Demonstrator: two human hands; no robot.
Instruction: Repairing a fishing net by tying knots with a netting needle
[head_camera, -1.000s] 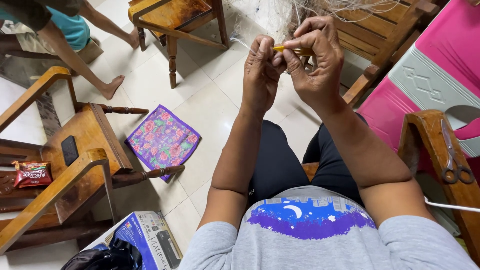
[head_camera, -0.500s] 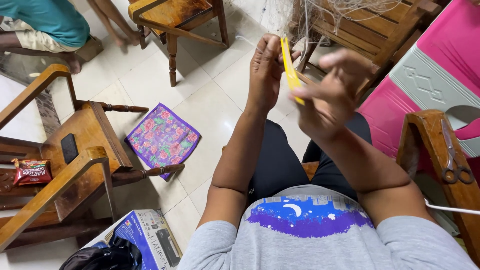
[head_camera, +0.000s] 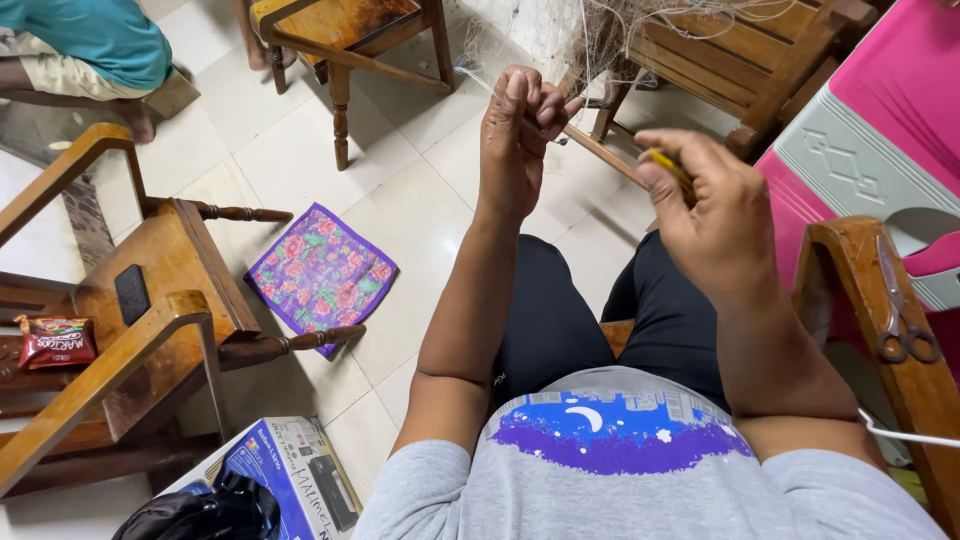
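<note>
Two bare hands are raised over the seated person's lap, a little apart from each other. Nearest, the right hand (head_camera: 712, 215) has its fingers curled in on a thin yellow tool (head_camera: 668, 166), of which only a short length shows above the knuckles. Just beyond and to its side, the left hand (head_camera: 518, 135) is closed into a loose fist, thumb and fingertips pinched together on fine net threads (head_camera: 590, 40) that run up and away from it; the strands are too thin to tell how many it grips.

Close by, on the wooden armrest (head_camera: 880, 330) at the person's right, lies a pair of scissors (head_camera: 900, 310), well clear of both hands. On the other side stands a wooden armchair (head_camera: 130, 330) with a small dark device (head_camera: 131, 293) on its seat and a red snack packet (head_camera: 55, 340) beside it. A printed cardboard box (head_camera: 290, 480) sits on the floor near the knee. Farther out, a purple flowered cloth (head_camera: 322, 272) lies flat on the pale tiles. At the back, the tangled net drapes over a slatted wooden bench (head_camera: 740, 50), and another person in a teal shirt (head_camera: 90, 40) sits in the far corner.
</note>
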